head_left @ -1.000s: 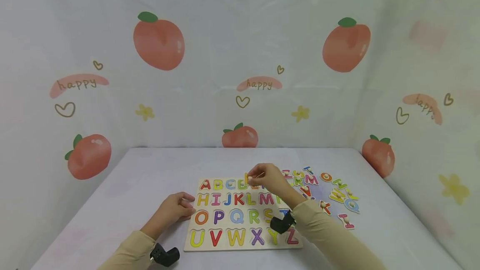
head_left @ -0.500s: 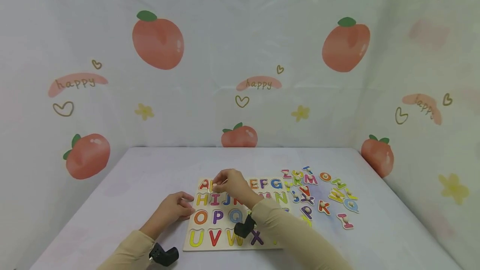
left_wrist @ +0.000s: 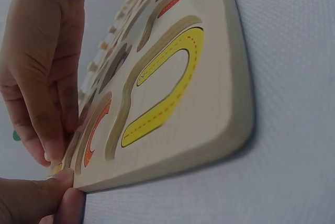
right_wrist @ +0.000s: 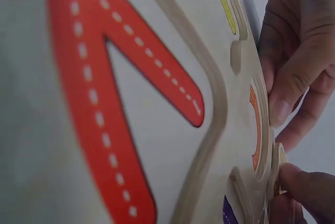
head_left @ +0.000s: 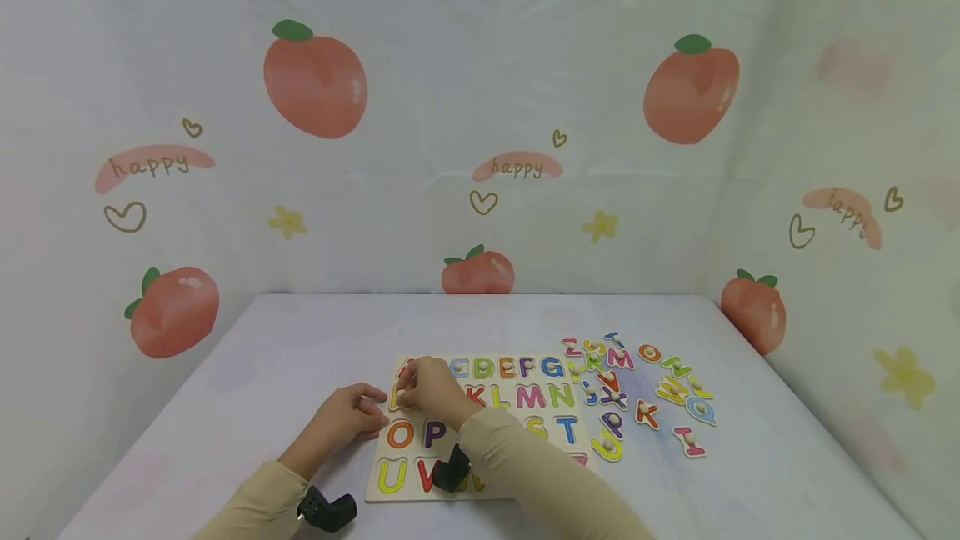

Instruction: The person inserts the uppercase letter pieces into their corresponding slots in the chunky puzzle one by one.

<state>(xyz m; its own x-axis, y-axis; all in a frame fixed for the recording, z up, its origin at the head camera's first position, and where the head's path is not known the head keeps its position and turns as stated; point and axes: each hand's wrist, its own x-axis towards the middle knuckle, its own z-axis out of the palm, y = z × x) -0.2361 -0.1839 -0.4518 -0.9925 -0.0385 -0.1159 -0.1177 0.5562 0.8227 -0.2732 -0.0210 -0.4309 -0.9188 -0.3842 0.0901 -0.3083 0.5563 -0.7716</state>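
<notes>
A wooden alphabet puzzle board [head_left: 378, 486] lies on the table. At its left edge is my left hand [head_left: 348, 419], holding the board by the rim. The left wrist view shows that thumb [left_wrist: 63, 178] by the board's edge. My right hand [head_left: 431, 390] is over the board's left end, at the recess for H. Between its thumb and finger it pinches a yellow-edged wooden letter piece [right_wrist: 278, 164], seen nearly edge-on in the right wrist view. The fingers hide most of the letter. Pieces C [head_left: 459, 367] to G [head_left: 552, 367] sit in the top row.
Several loose knobbed letters lie right of the board, among them a red K [head_left: 647, 414], a blue Q [head_left: 701, 410], a pink I [head_left: 689, 442] and a yellow U [head_left: 607, 446]. A patterned cloth backdrop [head_left: 390, 215] stands behind the table [head_left: 315, 332].
My right hand has moved left across the board with the yellow piece, from near the top row's middle to the H recess. My left hand has stayed at the board's left edge.
</notes>
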